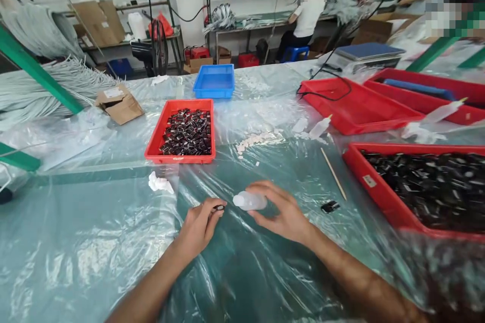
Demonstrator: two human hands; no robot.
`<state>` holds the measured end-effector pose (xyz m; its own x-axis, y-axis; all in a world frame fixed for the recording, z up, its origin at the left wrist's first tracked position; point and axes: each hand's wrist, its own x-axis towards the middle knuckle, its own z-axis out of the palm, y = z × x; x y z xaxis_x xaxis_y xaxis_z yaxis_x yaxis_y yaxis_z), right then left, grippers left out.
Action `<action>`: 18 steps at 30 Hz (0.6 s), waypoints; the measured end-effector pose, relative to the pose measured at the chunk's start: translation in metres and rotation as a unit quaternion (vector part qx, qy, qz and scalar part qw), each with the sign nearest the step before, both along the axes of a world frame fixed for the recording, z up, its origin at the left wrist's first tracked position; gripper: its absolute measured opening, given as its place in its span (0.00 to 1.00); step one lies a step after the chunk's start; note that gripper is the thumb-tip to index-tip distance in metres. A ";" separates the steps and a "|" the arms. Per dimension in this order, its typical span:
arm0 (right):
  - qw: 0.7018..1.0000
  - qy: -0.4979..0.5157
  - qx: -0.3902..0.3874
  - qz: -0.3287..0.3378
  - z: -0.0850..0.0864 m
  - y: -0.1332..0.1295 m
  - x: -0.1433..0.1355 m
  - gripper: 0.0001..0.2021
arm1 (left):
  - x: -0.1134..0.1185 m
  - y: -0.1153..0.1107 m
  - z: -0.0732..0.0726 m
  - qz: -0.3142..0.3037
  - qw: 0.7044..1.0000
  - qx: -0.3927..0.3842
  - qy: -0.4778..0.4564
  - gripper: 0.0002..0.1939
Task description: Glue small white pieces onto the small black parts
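- Left hand [199, 227] low centre, fingers curled, pinching small dark part [219, 207] between thumb and fingertips, just above the plastic sheet [94, 242].
- Right hand [282, 214] just beside it, fingers loosely bent around small translucent bottle [249, 201]; bottle lies sideways, tip toward the dark part, close but contact not clear.
- One loose black piece [330, 206] on the sheet right of right hand, apart from it.
- Thin wooden stick [333, 173] lying diagonal just beyond that piece.
- Crumpled white wad [160, 183] left of left hand, near tray front.
- Red tray [153, 147] ahead, centre-left, holding heap of small black parts [187, 132].
- Big red bin [379, 194] at right edge, full of the same sort of black parts, blurred.
- Scatter of white bits [253, 140] between the two.
- Second squeeze bottle [320, 127] lying near empty red tray [356, 111].
- Blue tray [214, 81] behind the red tray.
- Torn cardboard box [119, 104] far left, white cable bundles [45, 86] beyond it.
- Another person [308, 15] seated at far bench, back turned.
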<state>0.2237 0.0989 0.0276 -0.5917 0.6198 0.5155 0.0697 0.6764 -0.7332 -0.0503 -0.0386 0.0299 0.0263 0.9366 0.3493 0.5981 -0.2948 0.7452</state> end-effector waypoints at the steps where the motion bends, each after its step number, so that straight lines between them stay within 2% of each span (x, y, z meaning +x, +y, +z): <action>1: 0.999 0.010 0.033 0.004 0.004 -0.004 0.001 0.29 | 0.000 0.000 0.002 -0.001 1.000 0.017 0.011 0.12; 3: 0.995 0.025 0.098 0.008 0.010 -0.010 0.001 0.36 | 0.000 0.001 0.007 -0.004 0.998 0.052 0.035 0.12; 5: 0.991 0.024 0.129 0.013 0.015 -0.012 0.000 0.39 | 0.000 0.001 0.011 -0.002 0.996 0.074 0.053 0.10; 8: 0.990 0.013 0.138 0.020 0.017 -0.013 0.001 0.40 | 0.002 0.002 0.014 -0.007 0.992 0.092 0.083 0.08; 12: 0.987 -0.001 0.160 0.023 0.018 -0.014 0.003 0.42 | 0.005 0.004 0.016 -0.011 0.984 0.111 0.136 0.09; 18: 0.981 0.017 0.191 0.027 0.027 -0.018 0.005 0.44 | 0.008 0.006 0.017 -0.010 0.978 0.142 0.155 0.11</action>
<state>0.2283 0.0808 0.0544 -0.5972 0.3457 0.7238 0.0061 0.9043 -0.4269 -0.0426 -0.0329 0.0474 0.1890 0.8009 0.5682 0.7747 -0.4771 0.4149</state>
